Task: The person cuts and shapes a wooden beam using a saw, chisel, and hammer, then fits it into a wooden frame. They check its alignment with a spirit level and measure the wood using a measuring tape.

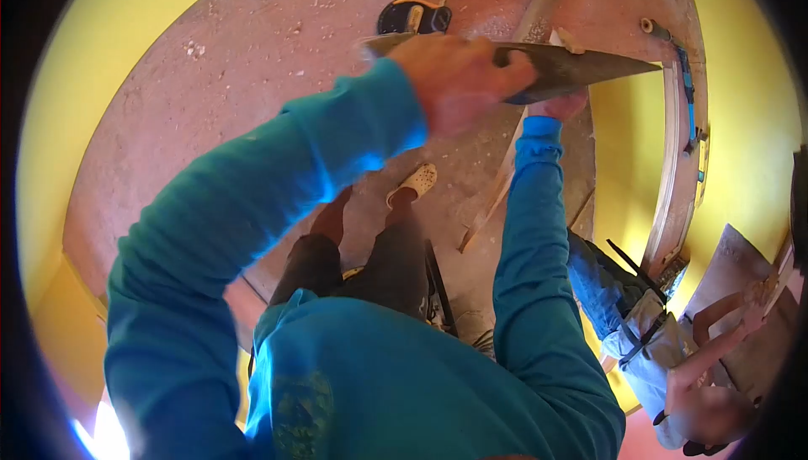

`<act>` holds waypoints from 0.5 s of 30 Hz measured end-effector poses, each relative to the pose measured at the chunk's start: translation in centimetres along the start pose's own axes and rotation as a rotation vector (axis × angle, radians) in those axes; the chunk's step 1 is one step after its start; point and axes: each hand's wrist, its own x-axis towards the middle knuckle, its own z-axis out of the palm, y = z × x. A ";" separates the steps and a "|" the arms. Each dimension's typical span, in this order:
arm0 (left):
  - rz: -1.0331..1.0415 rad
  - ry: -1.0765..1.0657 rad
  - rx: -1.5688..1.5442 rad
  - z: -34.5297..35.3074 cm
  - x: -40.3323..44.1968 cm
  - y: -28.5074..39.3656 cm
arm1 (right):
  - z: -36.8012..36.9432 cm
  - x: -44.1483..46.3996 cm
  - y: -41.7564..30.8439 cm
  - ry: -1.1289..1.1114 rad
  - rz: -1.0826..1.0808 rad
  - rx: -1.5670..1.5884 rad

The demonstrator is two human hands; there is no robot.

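Note:
My left hand is closed around the wide end of a handsaw, whose grey blade stretches right to a narrow tip. Slight motion blur softens this hand. Behind the blade's lower edge, my right hand is closed against a long wooden strip; the blade hides most of its fingers. The strip runs from below the hands up past the saw. A pale wooden end shows just above the blade. Beyond my left hand lies a black and yellow tape measure with its tape pulled out.
A light clog is on my foot below the saw. At right, a blue long-handled tool is beside the yellow wall. Another person at lower right holds a piece of wood. Debris dots the reddish floor.

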 end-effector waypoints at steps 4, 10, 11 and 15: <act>-0.097 -0.236 0.056 -8.7 -11.0 -1.3 | -0.8 0.7 2.4 -0.064 -0.176 -0.251; 0.017 -0.019 -0.047 -1.8 -3.4 -1.6 | -0.7 0.1 1.4 -0.064 -0.047 -0.051; 0.021 0.032 -0.135 -0.3 -0.6 -0.2 | -1.2 -0.3 1.2 -0.058 0.025 0.033; -0.057 -0.007 -0.100 0.8 1.5 1.7 | -1.8 -0.4 0.5 -0.041 0.182 0.225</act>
